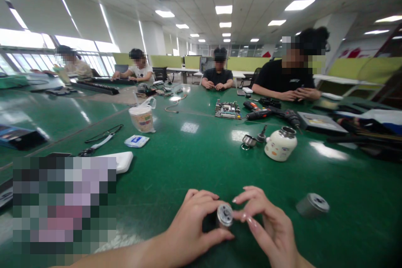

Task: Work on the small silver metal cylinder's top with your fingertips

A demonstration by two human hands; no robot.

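Small metal cylinder (225,216), end face visible, held between thumb and fingers of the left hand (191,222), the thumb at its 6 o'clock side. Right hand (278,226) at 3 o'clock, fingertips beside the cylinder; whether they pinch anything cannot be told. A second cylinder (313,205) stands farther out at 3 o'clock, a cream bottle (280,147) between 1 and 2. Green desk (194,161) extends toward 12, up to a circuit board (228,109).

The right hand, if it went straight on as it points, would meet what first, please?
Most likely the metal cylinder in the left hand; the right hand looks almost against it, though depth is unclear.
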